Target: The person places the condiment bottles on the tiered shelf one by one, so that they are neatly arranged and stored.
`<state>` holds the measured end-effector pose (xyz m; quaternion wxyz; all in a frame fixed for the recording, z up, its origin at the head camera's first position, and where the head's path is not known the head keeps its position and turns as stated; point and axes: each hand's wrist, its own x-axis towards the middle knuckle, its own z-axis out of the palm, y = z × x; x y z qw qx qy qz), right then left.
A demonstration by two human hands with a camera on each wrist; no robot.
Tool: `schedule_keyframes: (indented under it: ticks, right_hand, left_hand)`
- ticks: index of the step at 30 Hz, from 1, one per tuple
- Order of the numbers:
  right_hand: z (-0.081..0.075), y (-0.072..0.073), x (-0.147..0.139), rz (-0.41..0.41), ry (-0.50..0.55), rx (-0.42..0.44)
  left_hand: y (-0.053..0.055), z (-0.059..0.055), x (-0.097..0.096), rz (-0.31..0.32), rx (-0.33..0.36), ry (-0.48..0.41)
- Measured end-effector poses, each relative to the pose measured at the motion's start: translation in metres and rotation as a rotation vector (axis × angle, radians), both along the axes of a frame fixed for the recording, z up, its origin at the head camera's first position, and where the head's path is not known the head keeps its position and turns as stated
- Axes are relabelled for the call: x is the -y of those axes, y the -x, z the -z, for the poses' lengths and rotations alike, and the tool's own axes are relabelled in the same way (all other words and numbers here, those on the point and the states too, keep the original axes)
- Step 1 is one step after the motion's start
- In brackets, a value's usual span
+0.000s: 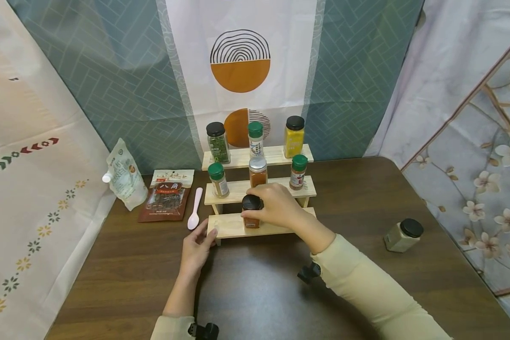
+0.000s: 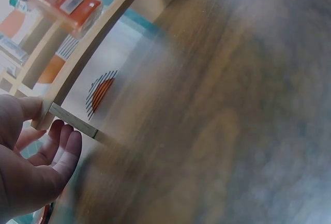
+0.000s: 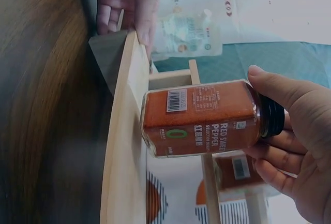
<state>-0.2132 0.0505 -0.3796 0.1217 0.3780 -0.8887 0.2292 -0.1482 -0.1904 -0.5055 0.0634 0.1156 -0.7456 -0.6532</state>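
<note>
My right hand (image 1: 276, 204) pinches the black lid of a glass jar of red sweet pepper (image 3: 201, 118) between thumb and fingers. The jar's base is at the lowest step of a three-tier wooden rack (image 1: 227, 226); whether it rests fully there I cannot tell. At the left end of that same step, my left hand (image 1: 195, 248) grips the board's corner, thumb above and fingers below, as the left wrist view shows. Just behind the held jar, on the middle step, stands a silver-lidded jar (image 1: 258, 172), partly hidden by my right hand.
Green-lidded jars (image 1: 218, 180) (image 1: 298, 172) flank the middle step. The top step bears a green-herb jar (image 1: 218, 143), a green-lidded jar (image 1: 256, 139) and a yellow jar (image 1: 294, 137). Leftward lie a pink spoon (image 1: 194, 210), brown packet (image 1: 166, 196) and white pouch (image 1: 126, 175); rightward, a black-lidded jar (image 1: 403, 235).
</note>
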Motion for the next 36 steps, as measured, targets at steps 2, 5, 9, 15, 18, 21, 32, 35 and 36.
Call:
schedule_keyframes:
  ticks: [2, 5, 9, 15, 18, 21, 32, 35, 36]
  right_hand:
    - [0.001, 0.001, 0.005, -0.004, -0.005, 0.01]
    - [0.003, 0.003, 0.011, -0.012, -0.025, 0.019]
    - [0.003, 0.004, 0.02, -0.024, -0.035, 0.038]
    - [0.003, 0.005, 0.027, -0.016, -0.023, 0.079]
    - [0.003, 0.005, 0.025, -0.01, -0.018, 0.107]
    - [0.005, 0.003, 0.019, -0.004, -0.012, 0.127]
    - [0.019, -0.01, -0.023, -0.006, 0.169, 0.064]
    - [0.022, -0.013, -0.037, -0.002, 0.196, 0.043]
    - [0.022, -0.013, -0.042, 0.002, 0.198, 0.042]
  left_hand:
    - [0.0, 0.0, -0.001, 0.0, 0.003, 0.001]
    - [0.0, -0.001, -0.002, 0.004, 0.01, 0.005]
    - [0.0, -0.003, -0.002, 0.011, 0.018, 0.003]
    - [-0.005, -0.027, -0.007, 0.021, 0.023, 0.006]
    - [-0.002, -0.019, -0.004, 0.02, 0.023, 0.006]
    - [0.004, -0.004, 0.0, 0.015, 0.019, -0.008]
    - [0.002, 0.0, -0.001, -0.009, 0.007, -0.003]
    - [0.002, 0.002, 0.0, -0.012, 0.01, 0.008]
    - [0.002, 0.002, 0.0, -0.014, 0.01, 0.01]
